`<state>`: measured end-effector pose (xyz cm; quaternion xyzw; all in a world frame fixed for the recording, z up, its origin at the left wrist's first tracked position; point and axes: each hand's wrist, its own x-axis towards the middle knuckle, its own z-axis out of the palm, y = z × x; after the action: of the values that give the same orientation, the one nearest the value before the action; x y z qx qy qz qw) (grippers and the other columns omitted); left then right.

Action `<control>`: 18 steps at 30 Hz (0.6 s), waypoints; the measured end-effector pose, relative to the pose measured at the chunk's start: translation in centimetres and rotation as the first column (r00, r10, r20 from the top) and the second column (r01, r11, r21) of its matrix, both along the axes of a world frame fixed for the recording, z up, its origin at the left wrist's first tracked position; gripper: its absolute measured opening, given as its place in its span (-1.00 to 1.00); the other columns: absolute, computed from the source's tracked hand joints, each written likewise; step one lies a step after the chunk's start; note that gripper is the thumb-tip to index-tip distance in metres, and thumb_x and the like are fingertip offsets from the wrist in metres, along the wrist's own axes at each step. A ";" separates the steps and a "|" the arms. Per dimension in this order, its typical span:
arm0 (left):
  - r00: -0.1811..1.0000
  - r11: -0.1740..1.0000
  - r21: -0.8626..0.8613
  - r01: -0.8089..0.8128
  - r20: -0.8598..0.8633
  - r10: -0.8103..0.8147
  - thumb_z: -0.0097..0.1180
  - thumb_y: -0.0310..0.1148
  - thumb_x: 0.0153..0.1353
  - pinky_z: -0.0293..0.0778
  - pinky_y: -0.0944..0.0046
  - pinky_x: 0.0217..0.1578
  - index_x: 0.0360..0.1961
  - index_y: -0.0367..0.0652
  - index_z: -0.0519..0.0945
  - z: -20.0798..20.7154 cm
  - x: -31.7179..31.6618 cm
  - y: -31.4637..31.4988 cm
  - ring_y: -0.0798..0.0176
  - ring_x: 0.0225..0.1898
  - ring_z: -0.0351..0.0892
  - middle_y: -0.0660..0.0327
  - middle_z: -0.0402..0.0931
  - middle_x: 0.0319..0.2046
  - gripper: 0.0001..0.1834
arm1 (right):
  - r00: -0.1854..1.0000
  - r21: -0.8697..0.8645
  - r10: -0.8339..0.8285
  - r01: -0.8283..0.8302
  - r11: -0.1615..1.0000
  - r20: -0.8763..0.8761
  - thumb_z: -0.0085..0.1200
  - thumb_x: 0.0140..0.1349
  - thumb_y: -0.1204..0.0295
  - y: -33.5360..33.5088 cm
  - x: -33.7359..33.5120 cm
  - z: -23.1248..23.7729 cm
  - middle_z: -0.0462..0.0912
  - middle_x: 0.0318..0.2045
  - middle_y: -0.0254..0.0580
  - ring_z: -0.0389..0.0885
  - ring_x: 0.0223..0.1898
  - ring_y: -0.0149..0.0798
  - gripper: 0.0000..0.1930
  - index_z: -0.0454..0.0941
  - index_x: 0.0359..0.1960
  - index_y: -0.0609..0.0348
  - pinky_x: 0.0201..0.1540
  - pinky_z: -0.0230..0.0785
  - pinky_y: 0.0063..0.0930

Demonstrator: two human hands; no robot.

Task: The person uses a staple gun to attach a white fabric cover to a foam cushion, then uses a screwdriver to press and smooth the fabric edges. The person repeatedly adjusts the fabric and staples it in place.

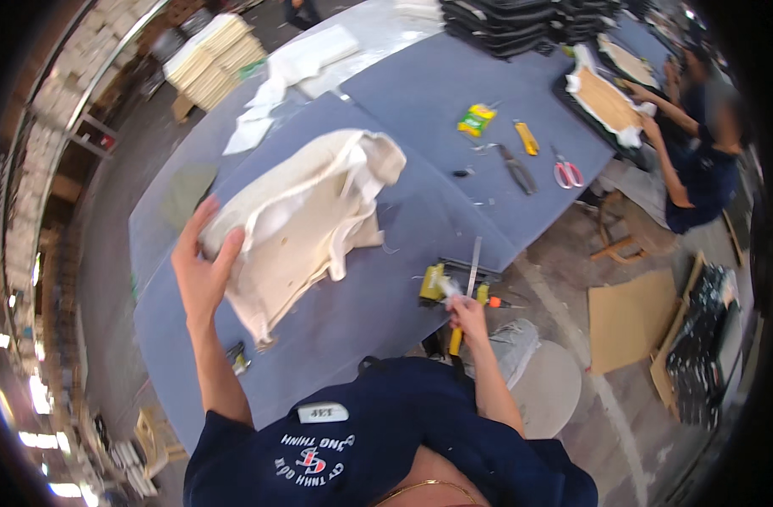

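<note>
A cream fabric-covered panel (297, 241) lies tilted on the blue-grey table, its loose cloth edges folded up around the inside. My left hand (202, 275) grips the panel's left edge, thumb on the near face and fingers around the outer side. Low at the table's right edge, my right hand (468, 317) is closed around a long-bladed yellow-handled cutter knife (456, 340), the pale blade pointing away from me. Right beside that hand lies a yellow and black staple gun (433, 284), partly hidden by the hand.
Pliers (518, 171), red-handled scissors (567, 172), a yellow utility knife (527, 138) and a yellow-green packet (477, 120) lie farther right. White cloth (276, 84) and black stacked pieces (496, 25) sit at the back. Another person (699, 169) works at right; a round stool (549, 390) stands below.
</note>
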<state>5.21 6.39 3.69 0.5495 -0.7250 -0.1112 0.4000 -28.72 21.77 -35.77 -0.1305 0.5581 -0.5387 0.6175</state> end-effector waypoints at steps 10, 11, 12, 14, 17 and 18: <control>0.947 0.974 -0.210 -0.088 0.286 0.147 0.34 -0.14 0.29 0.57 0.13 -0.01 -0.25 -0.18 0.81 0.1 -2.2 -0.1 0.04 -0.07 0.72 0.20 0.78 -0.12 -0.71 | 0.997 -0.171 0.003 -0.016 0.985 -0.075 0.16 0.42 0.37 -3.0 -0.6 4.8 0.53 -0.57 -0.40 0.36 -0.69 -0.57 -0.85 0.65 -0.19 0.20 -0.66 0.25 -0.60; 0.950 0.975 -0.204 -0.092 0.274 0.147 0.32 -0.15 0.31 0.57 0.13 -0.02 -0.25 -0.20 0.81 0.1 -2.7 -0.5 0.03 -0.10 0.73 0.18 0.78 -0.15 -0.71 | 0.995 -0.177 -0.020 0.002 0.984 -0.101 0.21 0.41 0.33 -3.2 -0.7 5.3 0.53 -0.58 -0.40 0.36 -0.69 -0.58 -0.82 0.66 -0.18 0.20 -0.66 0.24 -0.60; 0.955 0.976 -0.197 -0.091 0.262 0.142 0.31 -0.17 0.33 0.57 0.14 -0.04 -0.25 -0.22 0.80 0.2 -2.9 -1.0 0.02 -0.13 0.74 0.17 0.79 -0.18 -0.70 | 0.988 -0.194 0.007 -0.037 0.980 -0.156 0.24 0.40 0.29 -3.6 -0.8 5.8 0.52 -0.58 -0.41 0.36 -0.69 -0.58 -0.78 0.66 -0.17 0.22 -0.65 0.24 -0.60; 0.958 0.978 -0.194 -0.083 0.256 0.132 0.27 -0.19 0.36 0.56 0.17 -0.06 -0.22 -0.26 0.79 -0.1 -4.1 -2.4 0.04 -0.19 0.75 0.12 0.79 -0.23 -0.70 | 0.965 -0.185 0.027 -0.077 0.980 -0.259 0.31 0.37 0.22 -3.0 -1.7 5.2 0.51 -0.59 -0.43 0.37 -0.69 -0.59 -0.70 0.67 -0.15 0.25 -0.64 0.23 -0.60; 0.967 0.986 -0.155 -0.061 0.236 0.097 0.27 -0.20 0.38 0.54 0.23 -0.10 -0.19 -0.30 0.78 0.5 -4.6 -4.0 0.20 -0.23 0.73 0.05 0.77 -0.28 -0.68 | 0.979 -0.210 -0.034 -0.009 0.978 -0.199 0.27 0.40 0.24 -2.4 -2.4 4.4 0.53 -0.59 -0.45 0.39 -0.67 -0.59 -0.69 0.67 -0.10 0.28 -0.62 0.26 -0.59; 0.960 0.982 -0.180 -0.056 0.259 0.102 0.27 -0.20 0.38 0.54 0.24 -0.10 -0.19 -0.31 0.77 0.8 -5.2 -4.9 0.22 -0.24 0.71 0.05 0.77 -0.29 -0.68 | 0.987 -0.240 -0.075 0.039 0.970 -0.145 0.26 0.41 0.25 -2.1 -2.7 3.8 0.52 -0.59 -0.46 0.39 -0.67 -0.59 -0.71 0.68 -0.08 0.28 -0.62 0.26 -0.59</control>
<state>0.06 1.44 4.45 0.5519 -0.7565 0.0426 0.3483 -31.38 19.64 -32.01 -0.2278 0.5392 -0.6072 0.5373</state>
